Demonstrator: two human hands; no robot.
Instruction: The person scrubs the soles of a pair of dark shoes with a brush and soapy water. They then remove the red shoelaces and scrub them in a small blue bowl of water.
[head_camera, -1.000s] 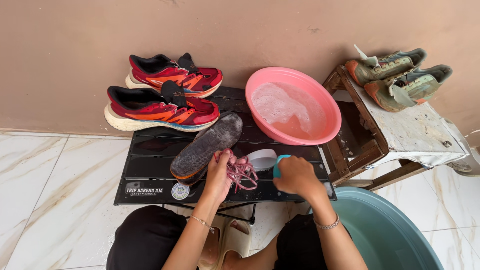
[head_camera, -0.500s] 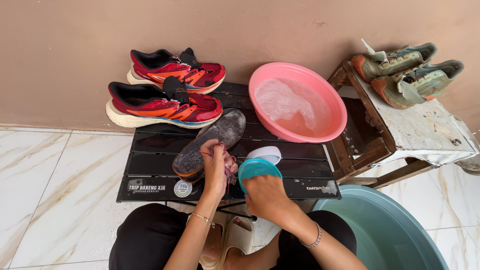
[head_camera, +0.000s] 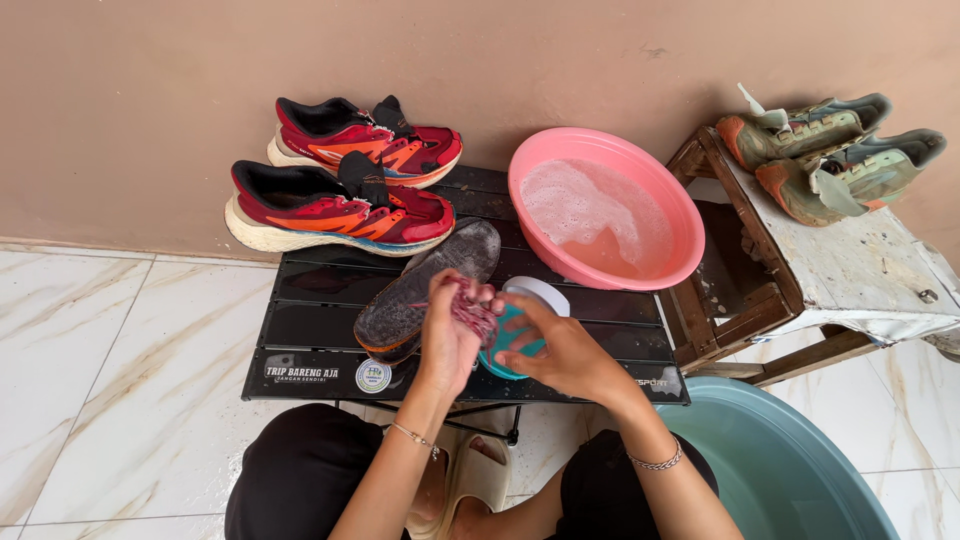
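My left hand grips a bundle of pink-red shoelaces above the black folding table. My right hand holds a round teal tub tipped against the laces, close to the left hand. A white lid lies just behind the tub. A dark grey insole lies slanted on the table under and left of my left hand. A pink basin with soapy water stands at the table's back right.
Two red and orange running shoes sit at the table's back left, by the brown wall. Two green and orange shoes rest on a worn wooden stool at right. A large teal tub stands at lower right. My feet wear beige sandals.
My right hand has brought the teal tub leftward to the laces in my left hand. The view has shifted slightly.
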